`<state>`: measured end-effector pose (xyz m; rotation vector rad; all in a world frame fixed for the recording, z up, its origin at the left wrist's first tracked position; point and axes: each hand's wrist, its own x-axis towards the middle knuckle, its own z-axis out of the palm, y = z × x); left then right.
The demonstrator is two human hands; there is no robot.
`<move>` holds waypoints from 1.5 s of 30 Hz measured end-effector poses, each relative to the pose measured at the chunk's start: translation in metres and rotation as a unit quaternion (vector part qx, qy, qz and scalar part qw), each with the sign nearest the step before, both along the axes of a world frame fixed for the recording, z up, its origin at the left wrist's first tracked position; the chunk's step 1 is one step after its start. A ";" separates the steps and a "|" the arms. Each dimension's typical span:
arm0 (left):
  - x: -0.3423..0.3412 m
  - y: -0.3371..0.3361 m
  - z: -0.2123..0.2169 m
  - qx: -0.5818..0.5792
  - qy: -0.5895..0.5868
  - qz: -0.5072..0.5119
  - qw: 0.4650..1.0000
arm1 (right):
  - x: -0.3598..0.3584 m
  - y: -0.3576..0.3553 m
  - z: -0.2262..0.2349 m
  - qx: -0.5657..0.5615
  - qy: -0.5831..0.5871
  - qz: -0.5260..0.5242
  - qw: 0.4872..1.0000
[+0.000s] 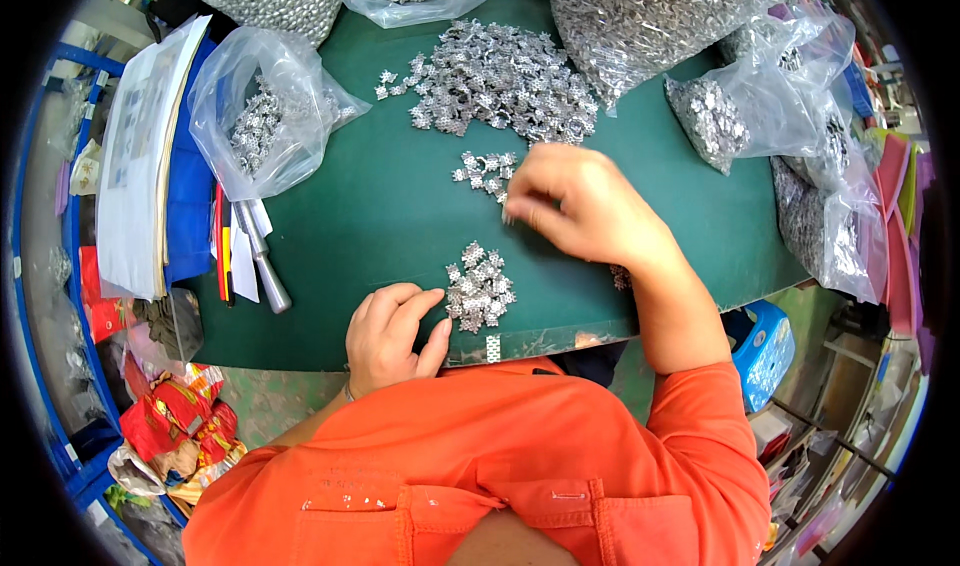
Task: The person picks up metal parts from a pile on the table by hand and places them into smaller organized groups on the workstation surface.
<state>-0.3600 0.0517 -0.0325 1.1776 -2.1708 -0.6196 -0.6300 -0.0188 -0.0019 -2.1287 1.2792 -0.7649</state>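
Note:
My left hand (392, 334) lies on the green table near its front edge, fingers stretched out. Its fingertips are beside a small pile of silver metal pieces (480, 288) with notched outlines. Farther in, my right hand (585, 201) is closed, thumb and forefinger brought together at the right side of a smaller loose group of the same pieces (485, 173). Whatever lies between those fingertips is too small to make out. Beyond them spreads a large heap of similar pieces (500, 81). A few more pieces (620, 277) show partly under my right forearm.
An open plastic bag of pieces (262, 116) stands at left, by papers and a blue folder (150, 156). A metal-handled tool (268, 271) lies in front. Large bags of metal parts (660, 21) line the back; more bags (715, 116) sit right. A blue stool (762, 351) stands below.

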 end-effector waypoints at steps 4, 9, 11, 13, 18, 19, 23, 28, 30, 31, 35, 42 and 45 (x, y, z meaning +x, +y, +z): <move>-0.001 0.001 0.001 0.018 -0.001 0.007 1.000 | 0.003 0.001 -0.001 0.009 -0.050 0.061 0.997; 0.000 -0.001 0.001 0.001 0.001 -0.004 1.000 | -0.001 0.000 -0.007 -0.023 0.032 0.025 0.999; 0.000 0.000 0.000 0.005 0.003 0.002 1.000 | -0.004 0.000 -0.005 -0.017 0.035 0.013 0.999; -0.001 0.001 0.000 0.012 0.009 0.013 1.000 | -0.008 -0.001 -0.002 -0.025 0.037 -0.020 0.999; -0.001 0.000 -0.001 0.008 0.010 0.008 1.000 | -0.002 -0.002 -0.006 -0.032 0.036 -0.043 0.998; -0.002 0.000 -0.001 0.009 0.011 0.008 1.000 | 0.002 -0.001 -0.007 -0.031 0.040 -0.036 0.998; -0.002 -0.001 -0.001 0.011 0.007 0.006 1.000 | 0.005 -0.002 -0.012 -0.034 0.066 -0.025 0.997; -0.001 0.001 -0.001 0.008 0.012 0.011 1.000 | -0.010 -0.002 -0.002 0.006 0.095 0.010 0.995; 0.000 0.000 0.000 0.014 0.015 0.010 1.000 | -0.034 -0.003 0.011 0.049 0.117 0.055 0.990; -0.001 0.000 0.000 0.017 0.017 0.009 1.000 | -0.041 -0.002 0.018 0.106 0.105 0.064 0.987; -0.002 -0.001 0.001 0.017 0.010 0.003 1.000 | 0.000 -0.003 0.003 -0.082 0.021 0.030 0.996; -0.001 -0.001 0.001 0.006 0.013 0.005 1.000 | -0.010 -0.005 -0.003 -0.022 0.002 0.073 0.997; -0.001 -0.001 0.001 0.003 0.009 0.005 1.000 | -0.010 -0.003 0.001 -0.016 0.006 -0.016 1.000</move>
